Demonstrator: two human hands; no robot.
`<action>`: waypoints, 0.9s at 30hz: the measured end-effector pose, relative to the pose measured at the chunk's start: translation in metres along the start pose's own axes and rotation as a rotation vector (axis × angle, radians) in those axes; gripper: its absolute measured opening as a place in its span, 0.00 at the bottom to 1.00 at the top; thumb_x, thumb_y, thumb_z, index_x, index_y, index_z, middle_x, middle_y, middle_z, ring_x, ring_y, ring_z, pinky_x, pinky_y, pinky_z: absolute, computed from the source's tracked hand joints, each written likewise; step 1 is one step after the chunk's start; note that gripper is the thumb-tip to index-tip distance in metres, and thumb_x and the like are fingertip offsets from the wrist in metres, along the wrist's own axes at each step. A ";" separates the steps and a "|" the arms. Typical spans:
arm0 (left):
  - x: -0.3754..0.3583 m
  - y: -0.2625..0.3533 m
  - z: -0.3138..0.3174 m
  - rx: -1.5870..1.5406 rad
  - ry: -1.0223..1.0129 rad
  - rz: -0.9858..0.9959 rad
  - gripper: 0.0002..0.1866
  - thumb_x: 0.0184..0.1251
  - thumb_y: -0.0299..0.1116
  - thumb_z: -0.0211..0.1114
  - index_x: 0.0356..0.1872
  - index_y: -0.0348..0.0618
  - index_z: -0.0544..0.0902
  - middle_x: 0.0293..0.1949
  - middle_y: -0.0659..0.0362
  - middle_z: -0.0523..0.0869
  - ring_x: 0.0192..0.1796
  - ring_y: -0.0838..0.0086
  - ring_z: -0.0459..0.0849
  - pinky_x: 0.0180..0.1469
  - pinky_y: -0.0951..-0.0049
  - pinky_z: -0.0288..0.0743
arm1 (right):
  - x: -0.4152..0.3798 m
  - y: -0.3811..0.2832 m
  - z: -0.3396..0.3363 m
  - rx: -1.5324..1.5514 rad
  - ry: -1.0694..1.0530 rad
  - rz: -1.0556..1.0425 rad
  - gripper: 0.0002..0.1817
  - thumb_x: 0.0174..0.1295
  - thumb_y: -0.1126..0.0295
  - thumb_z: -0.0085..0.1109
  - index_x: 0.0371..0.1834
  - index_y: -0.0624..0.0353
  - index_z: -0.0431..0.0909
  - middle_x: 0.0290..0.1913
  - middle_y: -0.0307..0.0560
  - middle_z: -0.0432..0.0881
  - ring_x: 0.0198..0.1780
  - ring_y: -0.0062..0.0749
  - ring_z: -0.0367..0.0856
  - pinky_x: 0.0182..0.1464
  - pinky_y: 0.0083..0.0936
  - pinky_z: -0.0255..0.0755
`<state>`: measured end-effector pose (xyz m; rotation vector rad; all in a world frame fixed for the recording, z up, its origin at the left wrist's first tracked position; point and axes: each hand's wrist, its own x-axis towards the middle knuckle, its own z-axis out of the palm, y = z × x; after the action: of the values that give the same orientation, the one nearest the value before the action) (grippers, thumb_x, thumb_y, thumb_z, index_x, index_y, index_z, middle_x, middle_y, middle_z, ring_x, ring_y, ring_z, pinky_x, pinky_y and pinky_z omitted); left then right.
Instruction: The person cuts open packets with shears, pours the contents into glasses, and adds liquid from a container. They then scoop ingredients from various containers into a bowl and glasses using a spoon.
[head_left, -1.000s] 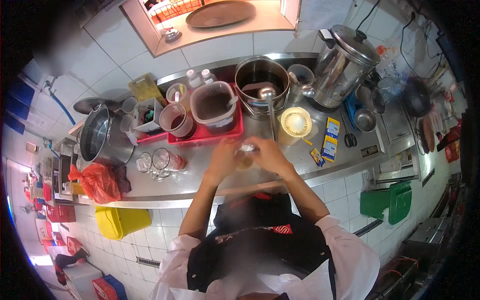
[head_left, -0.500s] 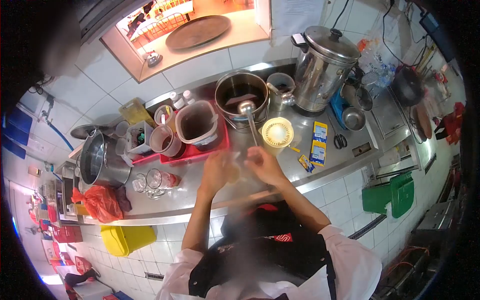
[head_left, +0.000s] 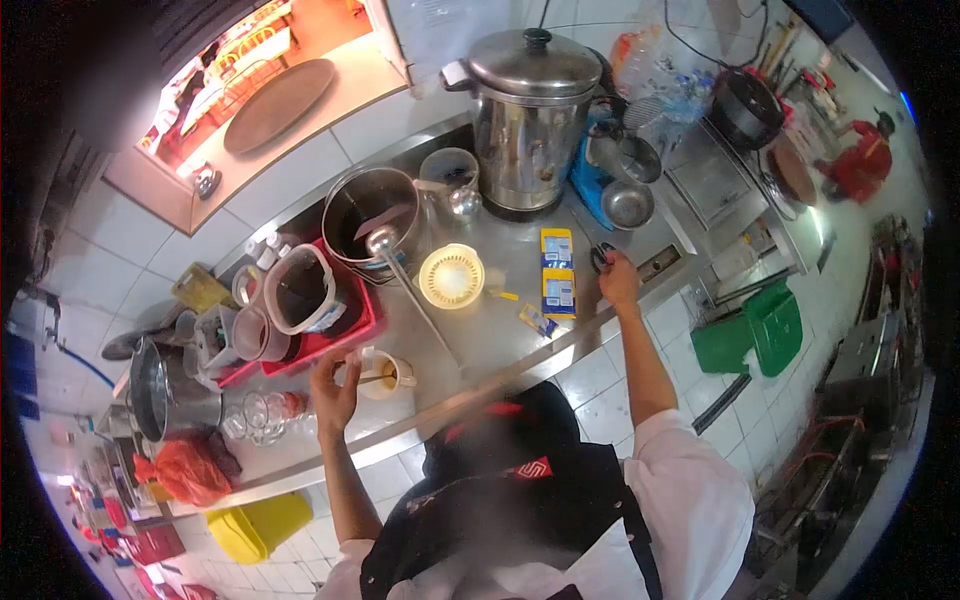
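My left hand (head_left: 336, 388) is beside a pale cup (head_left: 399, 362) with a little brown liquid in it. Its curled fingers meet the thin handle of a spoon (head_left: 373, 379) that leans in the cup. Over to the right, my right hand (head_left: 620, 281) is closed around black scissors (head_left: 601, 256) on the steel counter. Left of the scissors lie blue and yellow packets (head_left: 558, 272) and a smaller torn-looking packet (head_left: 538, 320). A long ladle (head_left: 425, 305) rests its bowl at the pot's rim, its handle slanting across the counter.
Behind the ladle stand a steel pot (head_left: 345, 205) of dark liquid and a cream strainer (head_left: 451, 277). A large urn (head_left: 532, 120) stands at the back. Tubs fill a red tray (head_left: 372, 318) on the left, near glass mugs (head_left: 262, 415). A green bin (head_left: 745, 335) stands on the floor.
My view has turned to the right. My right hand has moved from beside the ladle handle to the scissors. The cup now stands on the counter beside my left hand.
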<state>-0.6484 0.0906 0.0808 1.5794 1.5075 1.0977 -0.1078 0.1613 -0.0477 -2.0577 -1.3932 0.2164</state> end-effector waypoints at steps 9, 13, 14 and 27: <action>-0.005 -0.013 0.030 -0.620 0.247 -0.013 0.12 0.64 0.31 0.61 0.47 0.38 0.81 0.46 0.58 0.84 0.53 0.72 0.79 0.58 0.71 0.71 | 0.062 0.029 0.013 -0.462 -0.379 -0.069 0.27 0.56 0.65 0.66 0.60 0.63 0.75 0.53 0.63 0.82 0.57 0.58 0.80 0.58 0.45 0.75; -0.009 0.004 0.038 -0.950 0.224 -0.038 0.12 0.70 0.33 0.62 0.48 0.38 0.77 0.47 0.53 0.84 0.49 0.61 0.87 0.53 0.59 0.82 | 0.079 0.044 0.018 -0.567 -0.502 -0.091 0.33 0.51 0.63 0.68 0.61 0.65 0.74 0.58 0.62 0.79 0.60 0.58 0.78 0.60 0.46 0.73; -0.011 0.009 0.038 -0.951 0.264 -0.030 0.12 0.70 0.33 0.62 0.48 0.38 0.77 0.47 0.53 0.84 0.49 0.61 0.87 0.53 0.59 0.82 | 0.080 0.052 0.017 -0.528 -0.486 -0.089 0.34 0.50 0.63 0.67 0.62 0.64 0.74 0.57 0.63 0.80 0.59 0.58 0.78 0.60 0.46 0.73; -0.016 0.066 0.046 -0.553 0.322 -0.183 0.14 0.66 0.29 0.67 0.50 0.37 0.78 0.41 0.56 0.87 0.40 0.75 0.85 0.44 0.74 0.80 | 0.071 0.168 -0.013 -0.050 -0.516 -0.305 0.29 0.48 0.76 0.62 0.59 0.62 0.72 0.42 0.53 0.85 0.44 0.39 0.85 0.48 0.31 0.75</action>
<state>-0.5788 0.0719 0.1203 0.9030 1.3496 1.5483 0.0591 0.1790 -0.1206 -1.8671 -2.0149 0.6183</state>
